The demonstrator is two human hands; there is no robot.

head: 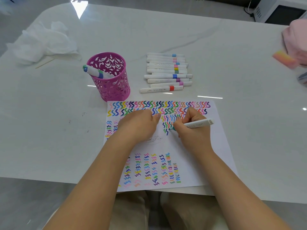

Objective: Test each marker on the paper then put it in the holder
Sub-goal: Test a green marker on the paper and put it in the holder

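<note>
A white paper [207, 146] was laid at lower centre of the frame on a white table [49, 113], its surface largely filled with rows and columns of coloured squiggles. A marker [197, 124] was gripped in the right hand [191, 130], fingers closed around the barrel near the tip, with the teal tip pressed against the paper just left of that hand and the white back end pointed toward the right of the frame. The left hand [141, 125] was rested on the paper left of centre, loosely curled with nothing seen in it (whether anything lay beneath the palm could not be told).

A magenta holder [111, 87] with cut-out patterning was stood upright just above the paper's upper left corner. Two markers [93, 72] were seen leaning inside it, their ends projected over the left rim.

To the right of the holder, a pile of markers [167, 72] was laid flat on the table, white barrels with coloured bands, set roughly parallel and touching.

Crumpled white tissue [44, 44] was seen at upper left, with a thin stick [44, 63] beside it. A pink object [295, 40] was cut off at the right edge.
</note>
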